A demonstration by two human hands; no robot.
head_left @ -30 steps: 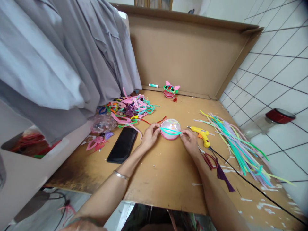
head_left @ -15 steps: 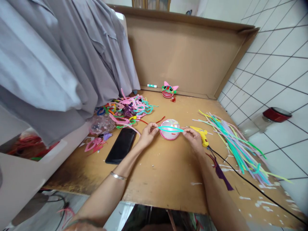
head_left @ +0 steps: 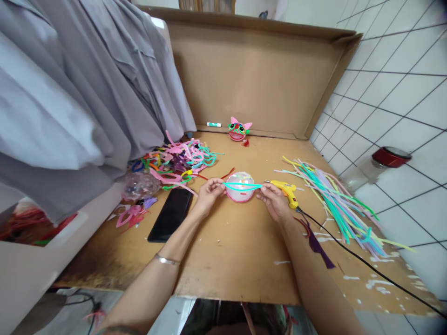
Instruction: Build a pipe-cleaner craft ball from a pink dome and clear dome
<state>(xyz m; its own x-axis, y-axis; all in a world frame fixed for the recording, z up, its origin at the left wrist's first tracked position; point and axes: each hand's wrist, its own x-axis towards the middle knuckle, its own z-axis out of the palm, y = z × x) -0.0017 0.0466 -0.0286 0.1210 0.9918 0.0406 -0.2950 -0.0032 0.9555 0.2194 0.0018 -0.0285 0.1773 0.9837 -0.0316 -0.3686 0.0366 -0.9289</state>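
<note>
Turquoise pipe-cleaner loop, probably light, bendy: left hand and right hand are pinching its ends, best spot, over pink-rimmed whitish disc.

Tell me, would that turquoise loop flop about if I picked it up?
Probably not much: the turquoise loop makes a smooth, narrow bow between the left hand and right hand. It's likely very light, since it looks so thin. It would probably bend if pushed, because the tangled pile of similar-looking strands is full of curls.
</note>
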